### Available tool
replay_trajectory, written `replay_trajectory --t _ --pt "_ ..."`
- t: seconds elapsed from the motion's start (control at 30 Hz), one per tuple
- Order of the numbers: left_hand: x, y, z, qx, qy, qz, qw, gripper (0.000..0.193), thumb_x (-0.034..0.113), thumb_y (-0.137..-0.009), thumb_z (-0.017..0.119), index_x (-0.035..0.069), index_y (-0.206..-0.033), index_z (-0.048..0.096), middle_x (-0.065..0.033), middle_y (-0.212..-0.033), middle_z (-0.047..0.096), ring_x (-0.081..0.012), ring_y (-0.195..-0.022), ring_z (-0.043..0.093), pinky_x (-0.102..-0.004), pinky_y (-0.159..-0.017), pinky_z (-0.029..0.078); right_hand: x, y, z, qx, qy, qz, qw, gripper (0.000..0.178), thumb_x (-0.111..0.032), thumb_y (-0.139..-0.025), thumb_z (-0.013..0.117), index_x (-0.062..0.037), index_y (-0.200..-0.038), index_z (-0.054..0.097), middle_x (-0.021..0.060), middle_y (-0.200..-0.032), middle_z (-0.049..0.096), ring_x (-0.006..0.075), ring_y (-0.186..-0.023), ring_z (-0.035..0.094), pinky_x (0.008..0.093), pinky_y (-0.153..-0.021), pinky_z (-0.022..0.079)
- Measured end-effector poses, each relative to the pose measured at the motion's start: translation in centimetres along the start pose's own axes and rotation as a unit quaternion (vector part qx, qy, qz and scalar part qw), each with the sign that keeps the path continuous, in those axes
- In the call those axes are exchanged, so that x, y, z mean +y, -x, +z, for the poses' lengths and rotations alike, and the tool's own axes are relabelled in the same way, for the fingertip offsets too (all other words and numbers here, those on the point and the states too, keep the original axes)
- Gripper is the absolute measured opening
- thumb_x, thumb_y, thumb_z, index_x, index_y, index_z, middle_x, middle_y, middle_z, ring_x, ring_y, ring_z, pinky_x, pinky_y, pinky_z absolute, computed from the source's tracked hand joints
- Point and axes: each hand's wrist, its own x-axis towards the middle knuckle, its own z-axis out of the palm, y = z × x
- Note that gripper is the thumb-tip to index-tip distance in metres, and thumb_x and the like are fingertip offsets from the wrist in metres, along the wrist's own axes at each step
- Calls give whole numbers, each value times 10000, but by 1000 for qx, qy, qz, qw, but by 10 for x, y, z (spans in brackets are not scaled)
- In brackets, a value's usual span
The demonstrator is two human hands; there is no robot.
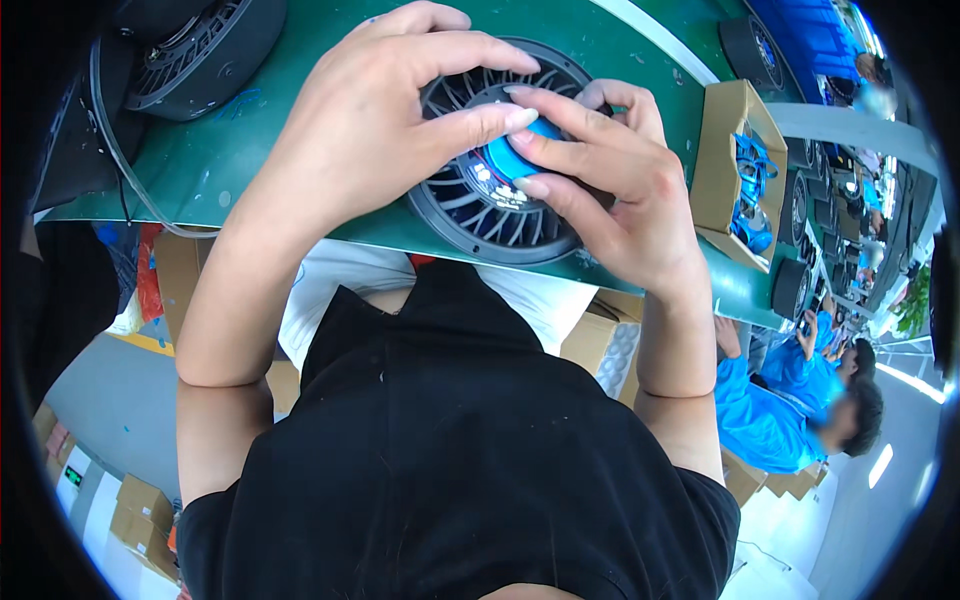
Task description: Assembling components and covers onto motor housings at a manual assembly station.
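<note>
A black spoked wheel-like part point(447, 215) lies flat on the green work table in front of me. Over its hub is a smooth, bright blue round piece point(507, 161), partly covered by my fingers; its exact kind is not clear. My right hand point(632, 175) grips it from the right, with the fingertips and thumb closed round its edge. From the left, my left hand point(375, 120) arches over the wheel. Its thumb tip rests at the blue piece's upper edge, while the index finger stretches apart toward the far rim.
An open cardboard box point(715, 170) with blue parts stands on the green table point(200, 185) to the right. Another black wheel point(205, 60) sits at the far left, beside a grey cable point(105, 130). Co-workers in blue point(770, 425) are at the right, near more black wheels.
</note>
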Motion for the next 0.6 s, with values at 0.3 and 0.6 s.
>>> replay_trajectory --t 0.3,0.6 --pt "-7 0 7 -54 109 -73 990 188 184 -833 749 99 -1000 765 -97 -1093 683 -259 -1167 547 -357 -999 408 10 15 3 88 69 -110 988 303 -91 -694 769 -42 -992 743 106 -1114 691 278 -970 605 364 -822 519" --pt "-7 -4 2 -88 89 -51 991 173 133 -828 747 114 -997 775 -41 -997 722 -265 -1187 520 -379 -995 406 -35 3 -15 -116 326 -225 911 366 -3 -565 659 146 -899 661 237 -950 662 324 -896 647 381 -731 590"
